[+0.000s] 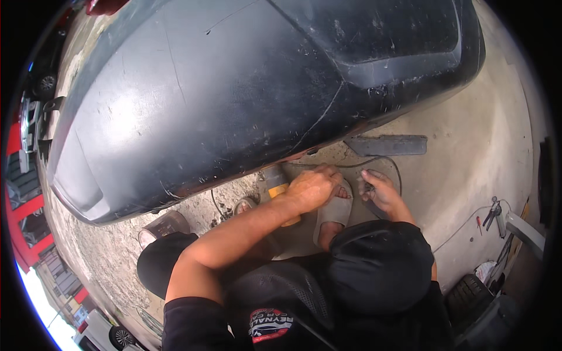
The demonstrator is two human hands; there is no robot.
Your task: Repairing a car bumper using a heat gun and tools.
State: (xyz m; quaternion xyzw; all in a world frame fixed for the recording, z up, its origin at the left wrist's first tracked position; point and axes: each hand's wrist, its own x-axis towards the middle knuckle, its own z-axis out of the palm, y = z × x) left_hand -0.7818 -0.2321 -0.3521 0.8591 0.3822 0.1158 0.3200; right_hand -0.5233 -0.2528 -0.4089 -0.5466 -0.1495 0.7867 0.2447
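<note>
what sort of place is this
Probably a car body shop: a scratched dark bumper spans the upper view, a tire shows at lower right, and a white car stands at lower left.

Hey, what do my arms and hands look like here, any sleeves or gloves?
No gloves show on your left hand or right hand. The left forearm is bare, and a plain short black sleeve ends above the elbow.

From far, I see one big dark car bumper (234, 99), its surface scratched; near its lower edge, a yellow-and-grey tool (276, 179), partly hidden.
</note>
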